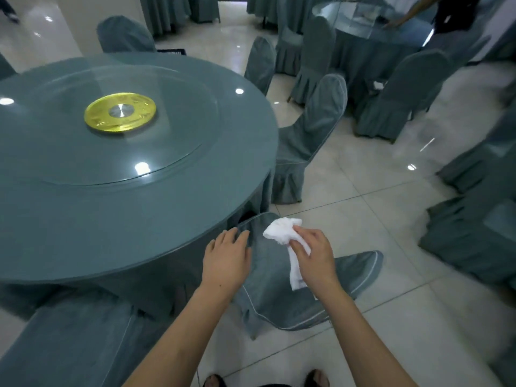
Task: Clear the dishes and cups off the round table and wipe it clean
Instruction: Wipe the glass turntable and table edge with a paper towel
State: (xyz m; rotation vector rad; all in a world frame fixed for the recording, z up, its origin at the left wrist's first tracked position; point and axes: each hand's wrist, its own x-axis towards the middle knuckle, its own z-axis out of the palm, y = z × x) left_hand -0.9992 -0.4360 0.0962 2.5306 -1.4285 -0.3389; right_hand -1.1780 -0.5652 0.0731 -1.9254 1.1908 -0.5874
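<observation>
The right hand pinches a crumpled white cloth, its tail hanging down past the wrist, kept ready for wiping. The left hand lies flat, fingers straight, on the top of a covered chair back, probably to shift it aside. Just beyond, the round table carries no dishes, only its glass turntable with a gold hub.

Teal-covered chairs ring the scene: nearest chair sits just beside the round top, another chair further right, one at the far side. Glossy tile floor with light glare. Second counter with glass top at upper right, a person standing at it, arm reaching onto it.
</observation>
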